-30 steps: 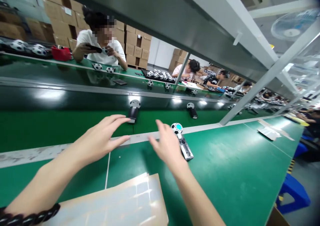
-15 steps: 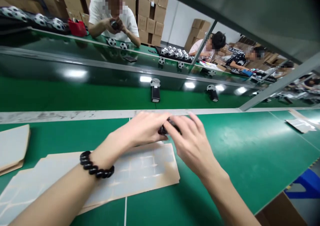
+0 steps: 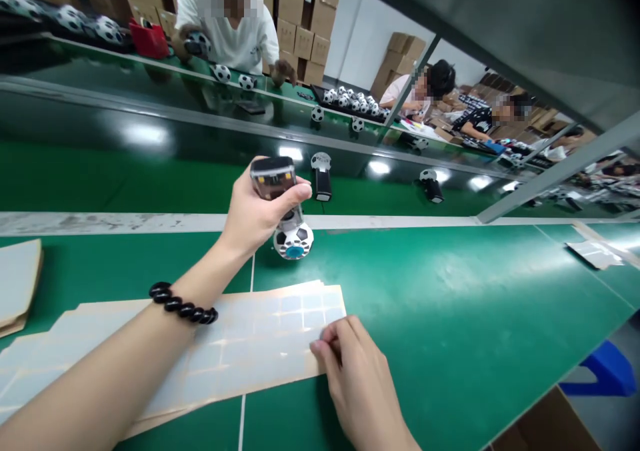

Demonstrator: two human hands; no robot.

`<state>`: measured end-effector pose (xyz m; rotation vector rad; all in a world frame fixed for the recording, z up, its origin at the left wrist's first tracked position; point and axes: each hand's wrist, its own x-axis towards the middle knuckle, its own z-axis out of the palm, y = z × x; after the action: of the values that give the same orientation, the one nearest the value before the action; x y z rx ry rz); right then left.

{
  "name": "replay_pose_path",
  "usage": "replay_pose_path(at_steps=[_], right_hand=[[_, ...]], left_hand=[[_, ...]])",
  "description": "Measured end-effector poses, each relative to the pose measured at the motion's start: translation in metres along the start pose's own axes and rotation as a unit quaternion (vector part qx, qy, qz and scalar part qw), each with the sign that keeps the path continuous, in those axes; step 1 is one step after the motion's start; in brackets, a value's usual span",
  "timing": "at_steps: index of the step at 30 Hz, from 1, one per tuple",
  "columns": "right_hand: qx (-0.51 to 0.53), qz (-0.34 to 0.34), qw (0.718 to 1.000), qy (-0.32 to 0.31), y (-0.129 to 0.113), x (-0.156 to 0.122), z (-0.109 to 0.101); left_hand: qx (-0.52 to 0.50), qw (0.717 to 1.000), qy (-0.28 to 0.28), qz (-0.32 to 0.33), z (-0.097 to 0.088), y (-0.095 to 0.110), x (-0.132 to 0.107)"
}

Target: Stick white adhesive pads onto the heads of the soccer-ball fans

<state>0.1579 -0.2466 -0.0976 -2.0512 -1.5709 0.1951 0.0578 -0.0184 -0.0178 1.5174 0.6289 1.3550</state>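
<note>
My left hand (image 3: 255, 214), with a black bead bracelet on the wrist, is closed around a football-patterned device (image 3: 294, 240). Its dark, see-through body points up, and its black-and-white ball end with a blue centre hangs lowest. Below, a stack of pale sticker sheets (image 3: 270, 331) with rows of rectangular labels lies on the green table. My right hand (image 3: 357, 371) is at the right edge of the top sheet, thumb and forefinger pinched together on it. Whether a label is lifted between them is hidden.
Another stack of sheets (image 3: 17, 284) lies at the left. Beyond the white ledge (image 3: 100, 223), similar devices (image 3: 323, 178) lie on the green conveyor belt. A co-worker (image 3: 235, 31) sits opposite, near a red bin (image 3: 149, 39). A metal post (image 3: 560, 164) slants up at right.
My hands have separated. The left has lifted the device and turned its ball end down; the right has come down to the sticker sheet. The co-worker opposite has moved both hands apart.
</note>
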Motion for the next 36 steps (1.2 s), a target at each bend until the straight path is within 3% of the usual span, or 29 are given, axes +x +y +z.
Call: replay_pose_path(at_steps=[6, 12, 16, 19, 23, 28, 32, 36], right_hand=[[0.023, 0.013, 1.0, -0.012, 0.002, 0.003, 0.0], [0.06, 0.053, 0.996, -0.037, 0.003, 0.003, -0.001], [0.128, 0.075, 0.986, -0.077, 0.007, 0.006, -0.005], [0.227, 0.085, 0.962, -0.128, 0.01, 0.015, -0.02], [0.344, 0.094, 0.921, -0.158, 0.005, 0.042, -0.063], [0.441, 0.088, 0.888, -0.096, -0.038, 0.085, -0.108], [0.471, 0.018, 0.882, -0.022, -0.079, 0.109, -0.116], [0.458, -0.011, 0.889, -0.007, -0.098, 0.122, -0.115]], left_hand=[[0.094, 0.988, -0.004, 0.122, -0.001, 0.018, -0.005], [0.024, 0.992, -0.095, 0.08, 0.004, 0.015, -0.015], [-0.003, 0.993, -0.096, 0.064, 0.006, 0.01, -0.022], [0.006, 0.992, -0.1, 0.082, 0.007, 0.007, -0.028], [0.056, 0.981, -0.129, 0.134, 0.01, 0.003, -0.035], [0.184, 0.927, -0.1, 0.31, 0.008, 0.008, -0.033], [0.242, 0.88, -0.067, 0.403, -0.006, 0.028, -0.022], [0.31, 0.843, -0.025, 0.44, -0.018, 0.049, -0.013]])
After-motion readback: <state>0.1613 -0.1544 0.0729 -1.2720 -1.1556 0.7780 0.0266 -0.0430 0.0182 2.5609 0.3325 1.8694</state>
